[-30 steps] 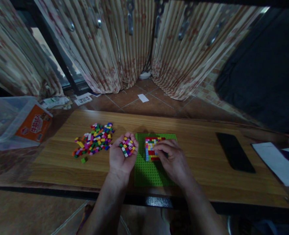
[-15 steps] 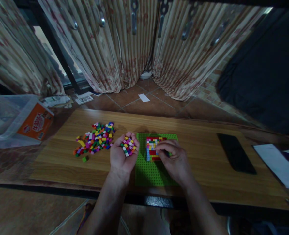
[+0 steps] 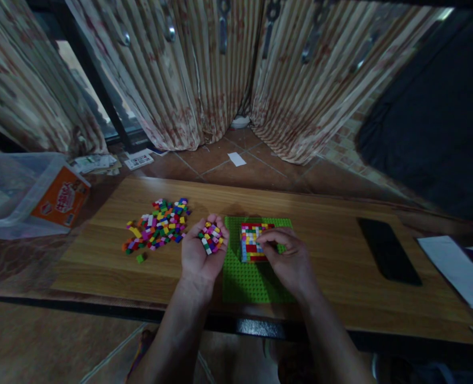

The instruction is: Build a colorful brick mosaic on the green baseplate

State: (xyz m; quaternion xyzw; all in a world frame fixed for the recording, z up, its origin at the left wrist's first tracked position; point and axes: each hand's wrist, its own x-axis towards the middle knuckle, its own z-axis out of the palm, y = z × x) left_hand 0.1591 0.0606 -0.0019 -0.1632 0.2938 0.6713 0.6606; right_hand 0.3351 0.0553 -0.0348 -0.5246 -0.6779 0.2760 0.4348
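Observation:
My left hand point(image 3: 202, 258) lies palm up and cupped, holding a small heap of coloured toy building bricks point(image 3: 211, 238). To its right is a green studded baseplate point(image 3: 242, 285), carrying a block of multicoloured bricks point(image 3: 251, 248) built up in rows. My right hand point(image 3: 288, 258) is over the right side of that block, thumb and forefinger pinched together at its bricks. Whatever is between those fingertips is too small to make out. The hand also hides the block's right part.
A loose pile of bricks point(image 3: 160, 224) spreads over the left of the wooden table point(image 3: 324, 314), with a green brick point(image 3: 141, 258) apart from it. A black phone-like slab point(image 3: 388, 250) and white paper point(image 3: 455, 269) lie at right. A clear plastic bin point(image 3: 16, 213) stands far left.
My right hand's fingertips have shifted very slightly over the brick block, still pinched. The left hand keeps its cupped hold on the bricks. The whole view has moved a little.

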